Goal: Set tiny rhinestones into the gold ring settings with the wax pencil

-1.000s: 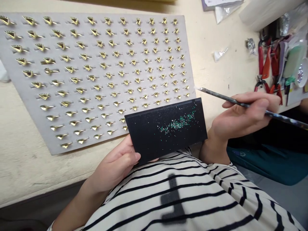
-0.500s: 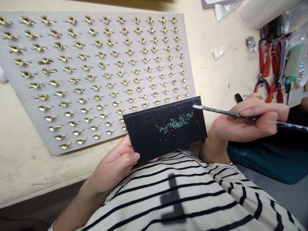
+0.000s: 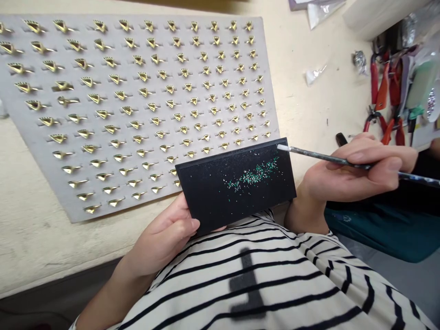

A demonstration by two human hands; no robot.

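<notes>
My left hand grips the lower left corner of a black tray, thumb on top. Tiny green and clear stones lie scattered over the tray's middle and right part. In my right hand is a thin dark stick with a white tip, pinched between thumb and fingers. That tip is over the tray's upper right corner; whether it touches the surface I cannot tell. Behind the tray, a grey board bears many gold rings in rows, each with a triangular face.
Red and orange-handled pliers lie at the right, beside a green item and plastic bags. Two small clear bags rest on the cream table. Teal cloth hangs at the lower right.
The stick's white tip has moved slightly up toward the tray's top edge, and my right hand has shifted slightly right. My left hand and the tray look unmoved.
</notes>
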